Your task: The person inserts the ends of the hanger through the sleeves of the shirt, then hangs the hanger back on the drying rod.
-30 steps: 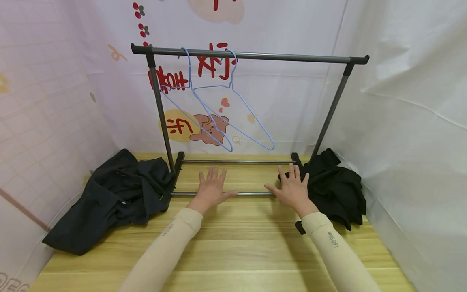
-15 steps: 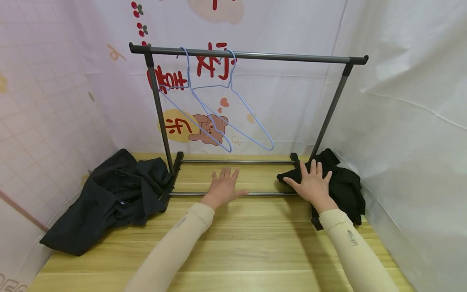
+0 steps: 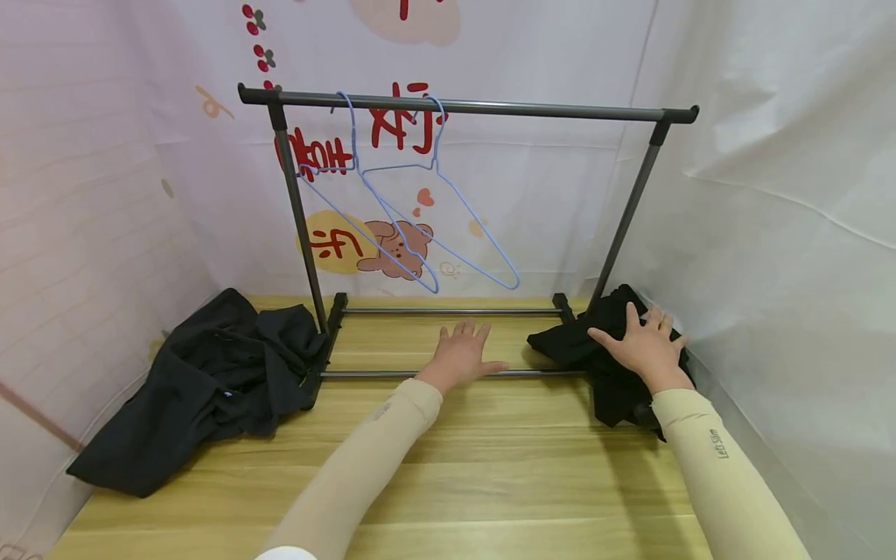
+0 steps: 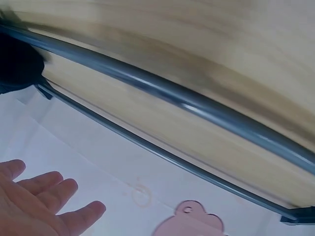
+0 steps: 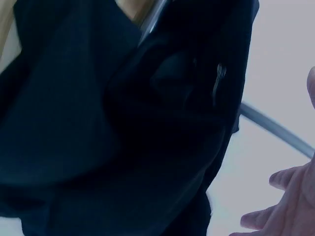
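Observation:
My left hand hovers over the rack's front lower bar with its fingers spread and nothing in it. In the left wrist view, its straight fingers show at lower left. Over at the right, my right hand, also spread, overlaps a crumpled black garment at the rack's right foot. The right wrist view shows this black cloth up close, with what looks like a zipper pull. Two blue hangers hang bare from the top rail, left of its middle.
A second dark garment lies crumpled at the rack's left foot. The dark metal rack stands on a wooden table. White printed cloth hangs behind it, and pale sheets close in both sides.
Both hands have moved right, with fingers still spread. My right hand has passed from the black garment's left edge to over its right part. The head view has shifted slightly.

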The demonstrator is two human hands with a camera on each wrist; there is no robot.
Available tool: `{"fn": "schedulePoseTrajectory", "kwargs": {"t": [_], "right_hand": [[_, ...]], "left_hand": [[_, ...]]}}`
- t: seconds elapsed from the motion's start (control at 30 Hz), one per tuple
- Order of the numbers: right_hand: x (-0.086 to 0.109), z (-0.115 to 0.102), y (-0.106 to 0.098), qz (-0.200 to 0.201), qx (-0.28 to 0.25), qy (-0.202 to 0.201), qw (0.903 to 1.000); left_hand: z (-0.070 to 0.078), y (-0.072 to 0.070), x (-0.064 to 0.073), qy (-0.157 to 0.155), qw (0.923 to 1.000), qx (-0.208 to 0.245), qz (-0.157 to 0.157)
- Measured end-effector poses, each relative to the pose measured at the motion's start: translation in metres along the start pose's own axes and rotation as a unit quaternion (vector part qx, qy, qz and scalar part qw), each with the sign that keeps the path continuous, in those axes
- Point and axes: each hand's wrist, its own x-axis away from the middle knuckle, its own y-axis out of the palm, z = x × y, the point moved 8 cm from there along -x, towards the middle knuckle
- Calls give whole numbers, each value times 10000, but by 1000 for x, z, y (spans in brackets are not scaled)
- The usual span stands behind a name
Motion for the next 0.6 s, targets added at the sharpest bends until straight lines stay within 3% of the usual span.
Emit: {"fn": "schedulePoseTrajectory", "kwargs": {"t": [0.2, 0.43, 0.6], "right_hand": [[-1, 24, 2, -371, -229, 479, 9979], [-2, 44, 19, -902, -597, 1104, 9880], [-2, 54, 34, -1111, -755, 1184, 9838]], "left_hand": [[23, 1, -16, 114, 9999, -110, -58], [54, 9, -31, 261, 9995, -128, -142], [76, 10, -36, 402, 9988, -222, -141]]}}
